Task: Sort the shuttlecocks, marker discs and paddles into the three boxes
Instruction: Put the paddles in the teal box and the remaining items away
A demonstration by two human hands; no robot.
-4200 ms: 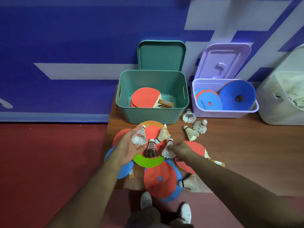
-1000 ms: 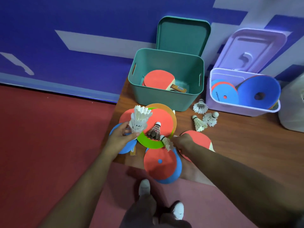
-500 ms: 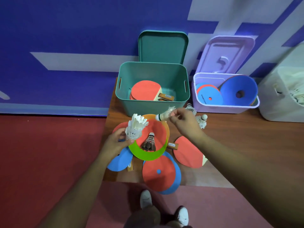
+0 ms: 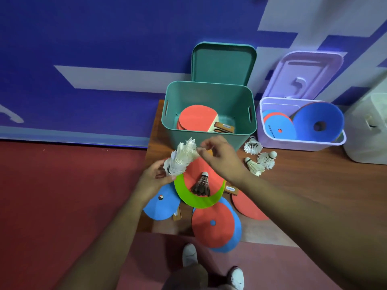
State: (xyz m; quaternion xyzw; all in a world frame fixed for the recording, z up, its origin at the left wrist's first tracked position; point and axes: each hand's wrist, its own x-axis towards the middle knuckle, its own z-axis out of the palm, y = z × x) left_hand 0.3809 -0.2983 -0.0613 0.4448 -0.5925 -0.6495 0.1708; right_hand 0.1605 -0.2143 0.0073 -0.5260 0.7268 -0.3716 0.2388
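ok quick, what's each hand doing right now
Left hand: holds the stack of white shuttlecocks.
Right hand: fingertips at the stack's top; grip cannot be told.

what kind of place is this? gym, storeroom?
Probably an indoor sports hall or gym, though only a corner shows. Cues: the red court-style floor, the blue-and-white painted wall, and sports kit on a low wooden platform: shuttlecocks, paddles, marker discs.
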